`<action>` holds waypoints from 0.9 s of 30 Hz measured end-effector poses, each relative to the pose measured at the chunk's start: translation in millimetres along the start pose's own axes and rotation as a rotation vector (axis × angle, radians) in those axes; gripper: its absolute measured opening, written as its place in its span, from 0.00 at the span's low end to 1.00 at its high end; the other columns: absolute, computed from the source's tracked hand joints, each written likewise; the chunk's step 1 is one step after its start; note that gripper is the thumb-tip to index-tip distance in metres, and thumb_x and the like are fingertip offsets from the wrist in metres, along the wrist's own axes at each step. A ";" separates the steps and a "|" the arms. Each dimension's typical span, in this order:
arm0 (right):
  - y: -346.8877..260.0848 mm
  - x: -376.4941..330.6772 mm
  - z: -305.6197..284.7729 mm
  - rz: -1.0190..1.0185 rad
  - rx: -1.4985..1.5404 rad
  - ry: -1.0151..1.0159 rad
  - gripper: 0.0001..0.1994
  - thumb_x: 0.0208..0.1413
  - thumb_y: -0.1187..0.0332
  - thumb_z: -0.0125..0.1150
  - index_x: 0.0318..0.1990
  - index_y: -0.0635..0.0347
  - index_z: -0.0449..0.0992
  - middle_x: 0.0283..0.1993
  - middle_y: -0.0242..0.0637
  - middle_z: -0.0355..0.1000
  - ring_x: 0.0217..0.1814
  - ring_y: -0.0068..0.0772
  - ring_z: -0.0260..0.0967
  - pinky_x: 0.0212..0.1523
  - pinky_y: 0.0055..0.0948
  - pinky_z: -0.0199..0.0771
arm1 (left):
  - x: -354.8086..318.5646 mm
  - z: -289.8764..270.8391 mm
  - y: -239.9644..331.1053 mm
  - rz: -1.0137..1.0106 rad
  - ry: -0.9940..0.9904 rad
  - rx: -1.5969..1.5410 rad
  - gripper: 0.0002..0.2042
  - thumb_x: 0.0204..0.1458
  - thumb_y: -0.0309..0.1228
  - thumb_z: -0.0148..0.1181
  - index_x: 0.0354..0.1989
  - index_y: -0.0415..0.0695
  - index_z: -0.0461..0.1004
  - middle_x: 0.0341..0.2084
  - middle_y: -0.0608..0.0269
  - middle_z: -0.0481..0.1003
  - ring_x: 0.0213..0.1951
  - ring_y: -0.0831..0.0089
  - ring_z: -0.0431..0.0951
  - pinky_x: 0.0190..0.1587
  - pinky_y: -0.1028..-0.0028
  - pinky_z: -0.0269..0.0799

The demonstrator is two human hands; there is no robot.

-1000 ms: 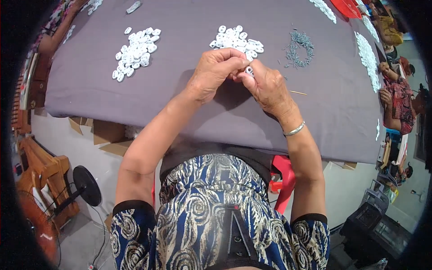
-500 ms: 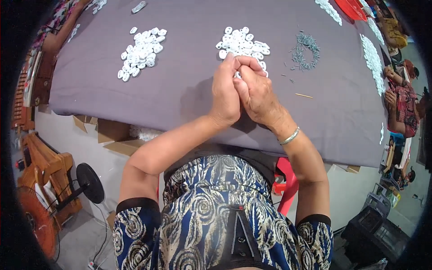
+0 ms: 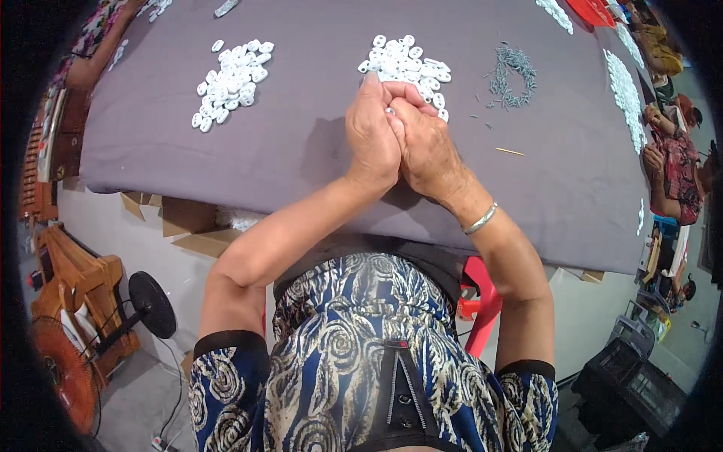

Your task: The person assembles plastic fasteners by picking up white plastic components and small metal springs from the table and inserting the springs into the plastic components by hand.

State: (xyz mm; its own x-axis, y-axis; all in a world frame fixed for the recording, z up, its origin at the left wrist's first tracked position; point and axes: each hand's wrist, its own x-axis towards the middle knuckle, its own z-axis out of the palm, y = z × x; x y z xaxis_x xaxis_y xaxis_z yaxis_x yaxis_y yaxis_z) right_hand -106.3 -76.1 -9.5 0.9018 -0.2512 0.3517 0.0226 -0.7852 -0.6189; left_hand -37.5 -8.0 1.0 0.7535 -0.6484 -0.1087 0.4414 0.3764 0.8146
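Left pile: white plastic pieces (image 3: pixel 232 81) heaped on grey tablecloth (image 3: pixel 301 143).
Right: small grey pins (image 3: pixel 512 75).
Floor: orange fan (image 3: pixel 71 377), red stool (image 3: pixel 482 305).

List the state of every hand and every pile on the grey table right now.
left hand: closed, pressed against the right
right hand: closed around a small white piece
near white pile: loose, just beyond the hands
left white pile: loose, untouched
grey pins: scattered heap, untouched

A small assembly workshop: grey-clothed worktable (image 3: pixel 301 151) with heaps of white plastic parts (image 3: pixel 230 79), co-workers (image 3: pixel 674 162) alongside.
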 end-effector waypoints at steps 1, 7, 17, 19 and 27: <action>-2.2 0.0 -0.8 0.003 0.002 -0.002 0.07 0.60 0.70 0.45 0.39 0.64 0.67 0.33 0.50 0.69 0.38 0.59 0.67 0.37 0.44 0.69 | 0.4 0.4 -0.5 0.022 0.025 0.001 0.28 0.63 0.46 0.28 0.26 0.36 0.69 0.22 0.54 0.73 0.25 0.68 0.75 0.33 0.71 0.74; -5.5 5.7 -1.6 0.006 0.017 0.092 0.10 0.60 0.63 0.49 0.33 0.62 0.65 0.26 0.50 0.71 0.29 0.58 0.70 0.28 0.48 0.71 | 3.4 -1.1 5.0 -0.038 -0.049 0.000 0.25 0.63 0.45 0.31 0.29 0.36 0.69 0.23 0.55 0.73 0.29 0.68 0.75 0.38 0.70 0.72; -3.1 2.8 -14.8 0.075 -0.089 0.052 0.16 0.53 0.57 0.59 0.36 0.60 0.65 0.23 0.49 0.70 0.25 0.53 0.71 0.22 0.44 0.71 | 1.0 -12.5 6.6 -0.053 -0.252 -0.138 0.22 0.60 0.41 0.33 0.42 0.35 0.69 0.38 0.54 0.73 0.42 0.66 0.72 0.52 0.68 0.66; -2.3 2.8 -17.4 0.091 -0.101 0.030 0.17 0.54 0.56 0.59 0.36 0.61 0.65 0.24 0.49 0.70 0.25 0.53 0.71 0.22 0.43 0.71 | 1.5 -12.7 5.5 -0.079 -0.234 -0.150 0.21 0.60 0.41 0.33 0.42 0.35 0.69 0.39 0.55 0.73 0.42 0.66 0.72 0.51 0.68 0.66; 5.5 0.9 -29.6 0.030 -0.187 0.056 0.14 0.54 0.59 0.59 0.34 0.60 0.66 0.15 0.43 0.69 0.20 0.50 0.70 0.20 0.43 0.70 | -1.9 -19.9 10.7 -0.005 -0.102 0.059 0.15 0.59 0.36 0.43 0.41 0.39 0.71 0.35 0.63 0.72 0.40 0.77 0.71 0.44 0.76 0.67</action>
State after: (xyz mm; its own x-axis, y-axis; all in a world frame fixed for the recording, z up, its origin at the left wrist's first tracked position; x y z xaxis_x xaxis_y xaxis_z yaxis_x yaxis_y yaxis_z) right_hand -118.2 -97.4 8.2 0.8754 -0.3028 0.3767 -0.0891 -0.8672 -0.4900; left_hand -24.5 10.4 -1.4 0.6965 -0.7153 -0.0568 0.4136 0.3354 0.8464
